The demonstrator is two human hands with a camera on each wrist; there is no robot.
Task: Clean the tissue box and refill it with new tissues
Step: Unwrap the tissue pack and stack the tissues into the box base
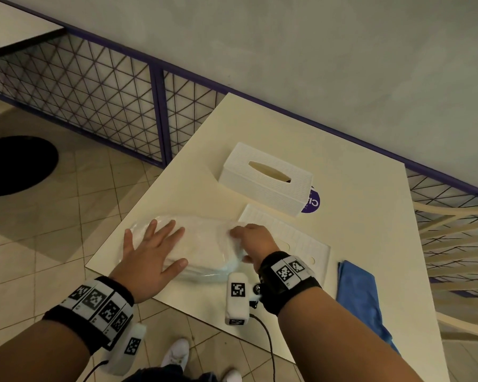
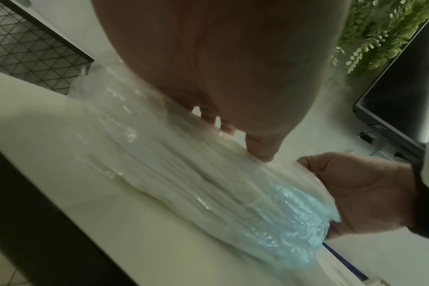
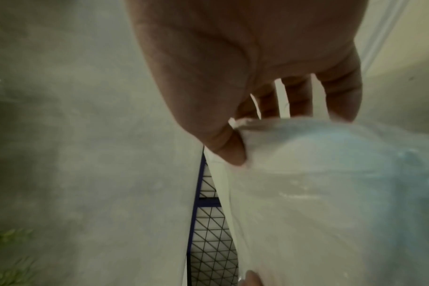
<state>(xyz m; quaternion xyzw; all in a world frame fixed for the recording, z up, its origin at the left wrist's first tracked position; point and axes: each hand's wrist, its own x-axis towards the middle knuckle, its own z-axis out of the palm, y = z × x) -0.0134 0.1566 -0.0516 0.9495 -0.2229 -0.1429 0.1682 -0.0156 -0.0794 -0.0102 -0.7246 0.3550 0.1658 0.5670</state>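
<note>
A pack of new tissues (image 1: 204,245) in clear plastic wrap lies near the table's front left corner. My left hand (image 1: 155,244) lies flat on its left half, fingers straight and spread, pressing it down. At the pack's right end my right hand (image 1: 242,234) pinches the wrap; in the right wrist view the thumb (image 3: 223,149) and fingers hold a fold of the plastic (image 3: 306,193). The left wrist view shows the pack (image 2: 184,174) under my left hand's fingertips (image 2: 260,152). The white woven tissue box cover (image 1: 265,177) stands farther back, slot up. Its flat white base (image 1: 298,238) lies behind my right hand.
A folded blue cloth (image 1: 359,293) lies at the table's (image 1: 356,175) front right. A purple round sticker (image 1: 312,203) peeks from under the box cover. A purple mesh fence (image 1: 108,106) runs behind the table, and a cream chair (image 1: 458,244) stands at the right.
</note>
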